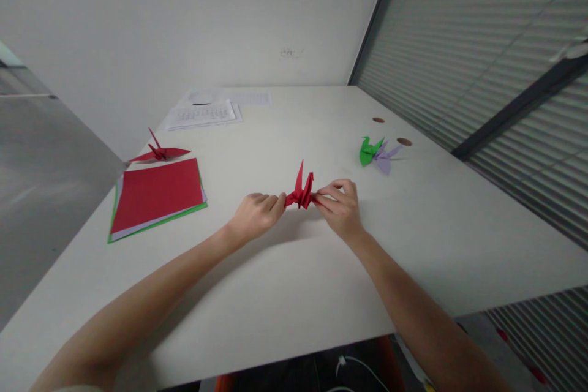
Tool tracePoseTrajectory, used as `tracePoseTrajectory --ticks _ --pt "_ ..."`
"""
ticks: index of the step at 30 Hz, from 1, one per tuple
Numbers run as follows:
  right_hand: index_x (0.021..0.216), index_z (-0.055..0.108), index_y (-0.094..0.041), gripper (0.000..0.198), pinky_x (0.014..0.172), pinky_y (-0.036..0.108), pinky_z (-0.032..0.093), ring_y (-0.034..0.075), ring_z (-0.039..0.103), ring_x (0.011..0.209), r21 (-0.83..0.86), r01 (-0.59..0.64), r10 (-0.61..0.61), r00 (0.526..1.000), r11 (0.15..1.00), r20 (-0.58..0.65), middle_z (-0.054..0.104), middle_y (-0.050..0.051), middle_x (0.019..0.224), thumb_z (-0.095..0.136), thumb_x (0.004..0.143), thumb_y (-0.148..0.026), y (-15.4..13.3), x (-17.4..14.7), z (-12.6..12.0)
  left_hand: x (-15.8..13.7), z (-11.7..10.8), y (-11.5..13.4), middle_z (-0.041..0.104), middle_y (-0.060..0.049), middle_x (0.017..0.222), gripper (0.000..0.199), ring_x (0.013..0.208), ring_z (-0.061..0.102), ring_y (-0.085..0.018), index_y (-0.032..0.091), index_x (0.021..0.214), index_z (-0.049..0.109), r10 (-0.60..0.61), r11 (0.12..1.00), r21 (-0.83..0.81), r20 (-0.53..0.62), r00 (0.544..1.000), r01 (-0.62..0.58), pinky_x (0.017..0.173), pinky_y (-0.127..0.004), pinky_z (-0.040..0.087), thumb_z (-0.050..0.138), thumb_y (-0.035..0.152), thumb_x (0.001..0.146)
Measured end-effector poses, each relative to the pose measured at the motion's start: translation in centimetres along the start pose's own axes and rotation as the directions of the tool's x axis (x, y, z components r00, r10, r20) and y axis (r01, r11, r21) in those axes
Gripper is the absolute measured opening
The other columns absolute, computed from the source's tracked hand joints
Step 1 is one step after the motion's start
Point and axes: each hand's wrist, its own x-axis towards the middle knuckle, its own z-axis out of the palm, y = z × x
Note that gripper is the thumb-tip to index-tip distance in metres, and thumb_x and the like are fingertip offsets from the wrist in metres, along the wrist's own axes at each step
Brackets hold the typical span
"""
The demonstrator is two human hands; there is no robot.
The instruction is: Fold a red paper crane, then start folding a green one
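Observation:
A red origami crane [301, 192] is held between my two hands, just above the white table. Its narrow points stick upward. My left hand [260, 214] is closed, pinching one side of the crane between thumb and fingers. On the opposite side, my right hand [339, 205] pinches the other end with thumb and fingertips. The parts of the paper inside both pinches are hidden by the fingers.
Left on the table [257, 294], a stack of red, lilac and green paper [158, 193] lies before another red crane [158, 152]. Printed sheets [204, 113] lie farther back. To the right stand a green crane [369, 151] and a lilac crane [384, 158], near window blinds [482, 43].

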Motion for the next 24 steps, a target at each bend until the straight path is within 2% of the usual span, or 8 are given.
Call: tracePoseTrajectory --ticks 2,5,9,14,19,24 --pt "0.079 0.075 -0.025 0.011 0.077 0.038 0.04 0.021 0.049 0.086 0.021 0.018 -0.018 1.0 1.0 0.006 0.072 0.001 0.079 0.067 0.086 -0.022 -0.1 0.0 0.0 0.2 -0.1 0.1 0.061 0.001 0.06 0.014 0.047 0.055 -0.012 0.01 0.099 0.059 -0.021 1.0 -0.006 -0.015 1.0 0.021 0.046 -0.027 0.033 0.049 0.02 0.097" --pt "0.08 0.075 -0.024 0.012 0.077 0.038 0.04 0.021 0.049 0.087 0.047 0.048 -0.048 0.999 0.998 0.004 0.072 0.002 0.078 0.067 0.087 -0.019 -0.2 -0.1 0.1 0.5 -0.4 0.1 0.069 -0.003 0.075 0.018 0.052 0.058 -0.011 0.011 0.109 0.059 -0.036 0.999 0.008 -0.008 0.999 0.036 0.048 -0.027 0.034 0.05 0.021 0.097" --pt "0.089 0.076 -0.027 0.013 0.079 0.039 0.04 0.021 0.05 0.088 0.062 0.025 -0.028 0.999 0.998 0.044 0.072 0.002 0.08 0.066 0.087 -0.019 -0.1 -0.2 0.1 0.7 -1.0 0.1 0.072 -0.006 0.095 0.019 0.061 0.059 -0.011 0.014 0.112 0.06 0.033 0.999 0.013 0.01 0.999 -0.033 0.052 -0.027 0.035 0.051 0.017 0.096" --pt "0.088 0.076 -0.026 0.012 0.08 0.038 0.041 0.021 0.05 0.088 0.06 0.018 -0.022 0.998 0.998 0.066 0.071 0.002 0.08 0.066 0.087 -0.02 -0.4 -0.1 0.0 0.9 -1.3 0.3 0.07 -0.004 0.083 0.011 0.06 0.056 -0.012 0.013 0.1 0.062 0.058 0.998 -0.001 -0.006 0.998 -0.058 0.052 -0.028 0.033 0.052 0.015 0.095" --pt "0.078 0.074 -0.025 0.015 0.081 0.038 0.04 0.021 0.051 0.089 0.08 0.045 -0.054 0.992 0.996 0.116 0.072 0.002 0.08 0.064 0.088 -0.021 -1.1 -0.1 0.0 0.8 -1.1 0.4 0.068 -0.002 0.075 0.012 0.06 0.056 -0.012 0.016 0.089 0.061 -0.009 1.0 -0.017 -0.02 1.0 0.008 0.054 -0.027 0.03 0.052 0.019 0.095" --pt "0.076 0.073 -0.024 0.016 0.081 0.038 0.039 0.021 0.051 0.088 0.048 0.049 -0.053 0.995 0.998 0.09 0.071 0.002 0.081 0.064 0.089 -0.022 -1.2 -0.1 0.0 0.8 -1.3 0.4 0.066 -0.001 0.072 0.012 0.059 0.055 -0.011 0.017 0.087 0.06 -0.055 0.998 -0.016 -0.022 0.998 0.055 0.055 -0.027 0.029 0.054 0.023 0.095"
